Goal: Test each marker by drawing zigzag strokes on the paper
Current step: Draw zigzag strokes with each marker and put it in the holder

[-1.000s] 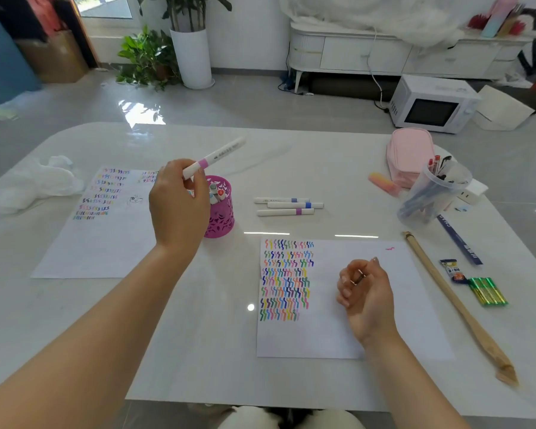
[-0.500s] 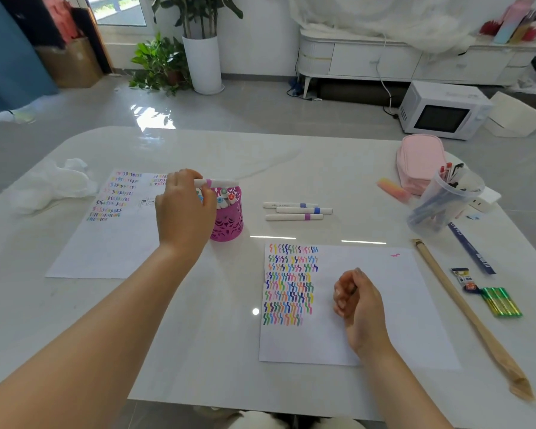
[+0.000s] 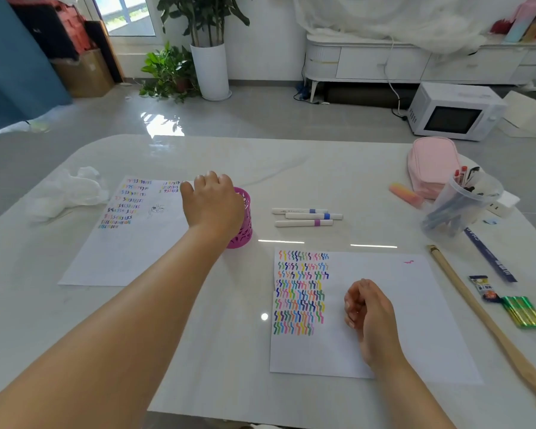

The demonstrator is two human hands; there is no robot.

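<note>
Glossy white worktop (image 3: pixel 198 351) with faint grey veining. White near paper (image 3: pixel 399 305), left part filled with rows of zigzag strokes in blue, green, pink, purple, orange and yellow; one small pink squiggle (image 3: pixel 409 261) by the far right corner. White second paper (image 3: pixel 130 258), smaller many-coloured rows at the far end. Magenta pen cup (image 3: pixel 240 233) with a cut-out leafy pattern. Three white markers (image 3: pixel 304 216), two banded blue, one purple. Pale pink pouch (image 3: pixel 430 162); peach-pink block (image 3: pixel 406 195); shiny green pack (image 3: pixel 523 311); dark blue strip (image 3: pixel 489 258); tan wooden stick (image 3: pixel 477 311).
</note>
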